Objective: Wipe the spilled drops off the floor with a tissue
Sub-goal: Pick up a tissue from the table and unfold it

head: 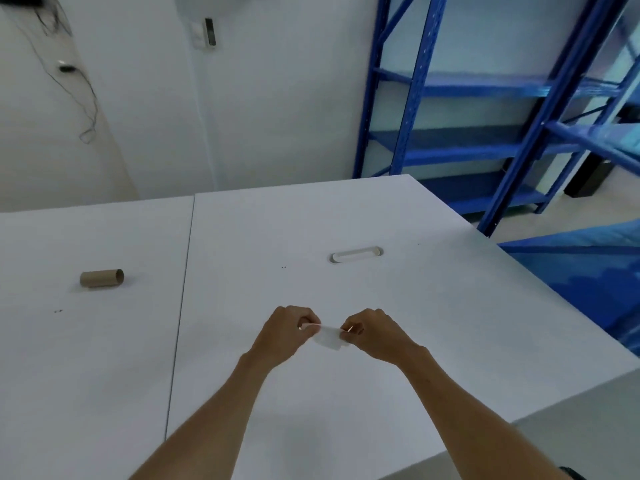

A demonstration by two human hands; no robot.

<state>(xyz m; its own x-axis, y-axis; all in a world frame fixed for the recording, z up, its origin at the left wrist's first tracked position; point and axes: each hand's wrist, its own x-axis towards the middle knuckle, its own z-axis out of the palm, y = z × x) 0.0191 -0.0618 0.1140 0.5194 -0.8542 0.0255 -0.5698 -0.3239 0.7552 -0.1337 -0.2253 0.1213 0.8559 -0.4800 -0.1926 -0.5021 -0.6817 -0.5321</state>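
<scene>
A small white tissue (327,337) is stretched between my two hands just above the white table (433,306). My left hand (287,330) pinches its left end and my right hand (374,336) pinches its right end, both with fingers closed on it. The tissue hangs down a little between them. A strip of grey floor (581,427) shows at the lower right beyond the table's edge; I can make out no drops on it.
An empty cardboard roll core (101,278) lies on the table's left part. A cable slot (356,254) is cut into the tabletop ahead. Blue metal shelving (485,109) stands at the right, and white walls with dangling wires rise behind.
</scene>
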